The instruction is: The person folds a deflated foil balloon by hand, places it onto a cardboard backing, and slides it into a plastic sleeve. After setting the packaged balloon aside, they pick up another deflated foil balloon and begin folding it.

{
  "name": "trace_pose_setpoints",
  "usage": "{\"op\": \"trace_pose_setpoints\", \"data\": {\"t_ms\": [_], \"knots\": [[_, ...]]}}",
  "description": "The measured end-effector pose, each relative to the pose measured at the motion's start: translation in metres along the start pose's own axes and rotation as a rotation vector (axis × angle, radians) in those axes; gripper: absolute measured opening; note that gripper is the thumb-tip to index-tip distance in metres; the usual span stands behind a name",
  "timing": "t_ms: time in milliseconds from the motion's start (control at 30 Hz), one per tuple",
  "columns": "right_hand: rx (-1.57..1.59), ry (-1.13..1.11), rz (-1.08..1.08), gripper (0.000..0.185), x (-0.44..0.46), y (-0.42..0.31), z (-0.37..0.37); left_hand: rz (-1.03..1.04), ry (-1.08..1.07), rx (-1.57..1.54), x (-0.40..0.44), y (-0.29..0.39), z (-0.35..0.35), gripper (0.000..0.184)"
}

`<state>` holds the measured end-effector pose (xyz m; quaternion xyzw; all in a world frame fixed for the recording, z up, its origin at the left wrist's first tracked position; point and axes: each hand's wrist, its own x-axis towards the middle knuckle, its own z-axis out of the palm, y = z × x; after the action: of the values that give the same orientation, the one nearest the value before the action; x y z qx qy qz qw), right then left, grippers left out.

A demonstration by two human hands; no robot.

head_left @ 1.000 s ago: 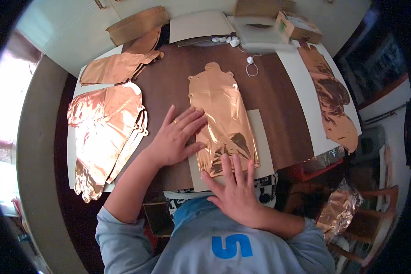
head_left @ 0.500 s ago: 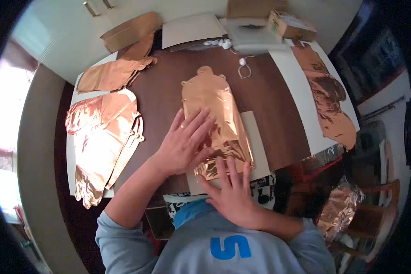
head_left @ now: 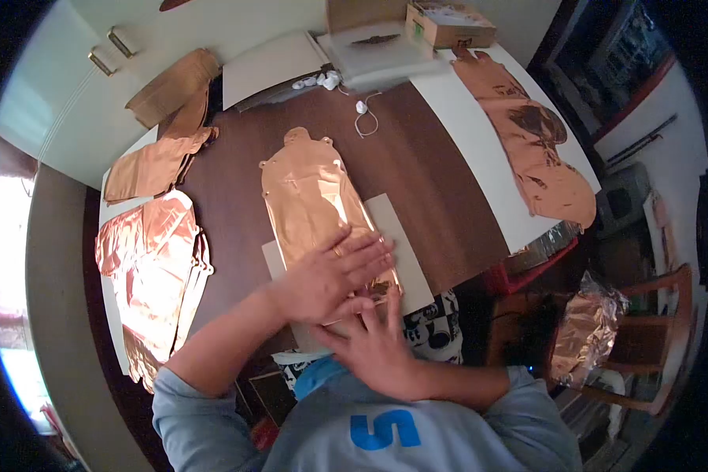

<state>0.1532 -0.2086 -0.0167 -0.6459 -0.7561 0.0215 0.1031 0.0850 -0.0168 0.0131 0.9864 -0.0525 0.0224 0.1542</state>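
Note:
A flat rose-gold foil balloon (head_left: pixel 307 189) lies in front of me, its rounded tabbed end pointing away. Beneath its near end is a beige card (head_left: pixel 397 244). My left hand (head_left: pixel 322 275) rests flat across the balloon's lower part, fingers stretched to the right. At the near edge of the foil, my right hand (head_left: pixel 379 354) has its fingers extended, with the fingertips close by the left hand's thumb. Neither hand grasps anything that I can see. The hands cover much of the balloon's near end.
Stacks of foil balloons (head_left: pixel 153 259) lie along the left side, more foil (head_left: pixel 519 134) on a white board (head_left: pixel 460 118) at right. At the back are a cardboard box (head_left: pixel 452 27) and a white cord (head_left: pixel 367 118). A wooden chair (head_left: pixel 645 354) with bagged foil (head_left: pixel 586 334) stands right.
My left hand has slid towards the balloon's near end and turned more to the right, closer to my right hand. The whole view has shifted and tilted, so the table sits further left.

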Motion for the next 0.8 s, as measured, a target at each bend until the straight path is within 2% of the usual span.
{"op": "trace_pose_setpoints", "data": {"t_ms": [67,200,300,433,567,667,767,800], "knots": [[-0.067,0.095,0.024,0.062,0.004,-0.001,-0.003,-0.014,-0.017,0.048,0.007,-0.019,-0.005,0.067],[-0.014,0.102,0.016,0.060,0.005,0.001,-0.008,-0.065,-0.025,0.194,0.019,-0.049,-0.017,0.067],[0.019,0.119,0.025,0.061,0.005,0.001,-0.010,-0.160,0.003,0.178,0.023,-0.078,-0.025,0.071],[0.018,0.124,0.019,0.063,0.006,0.001,-0.012,-0.278,0.193,0.423,0.019,-0.100,-0.035,0.068],[0.010,0.144,0.009,0.063,0.006,0.002,-0.011,-0.443,0.391,0.245,0.003,-0.055,-0.037,0.068],[0.035,0.174,-0.005,0.066,0.004,0.003,-0.015,-0.470,0.289,0.162,-0.027,-0.003,-0.020,0.071],[0.309,0.276,0.000,0.060,0.001,0.016,-0.028,-0.523,0.205,0.174,-0.042,0.017,-0.003,0.072],[0.409,0.389,0.014,0.050,-0.005,0.024,-0.039,-0.535,0.187,0.187,-0.045,0.019,0.001,0.072]]}}
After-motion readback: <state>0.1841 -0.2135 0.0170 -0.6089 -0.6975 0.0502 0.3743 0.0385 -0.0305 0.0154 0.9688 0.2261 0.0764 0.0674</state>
